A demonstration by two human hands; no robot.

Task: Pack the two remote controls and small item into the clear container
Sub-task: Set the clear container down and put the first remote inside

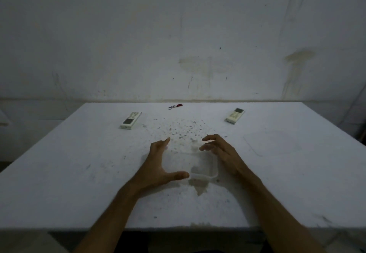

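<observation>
A clear plastic container (202,170) stands on the white table (79,183) near its front middle, hard to make out. My left hand (160,163) is at its left side and my right hand (219,152) at its right side, both with fingers spread and holding nothing. Whether they touch the container I cannot tell. One white remote control (131,120) lies at the far left of the table. A second white remote control (235,115) lies at the far right. Between them, by the back edge, lies a small red keychain light (175,106).
A clear flat lid (273,142) lies on the table to the right of my right hand. The table top is stained with dark specks in the middle. A marked white wall (178,35) rises just behind the table.
</observation>
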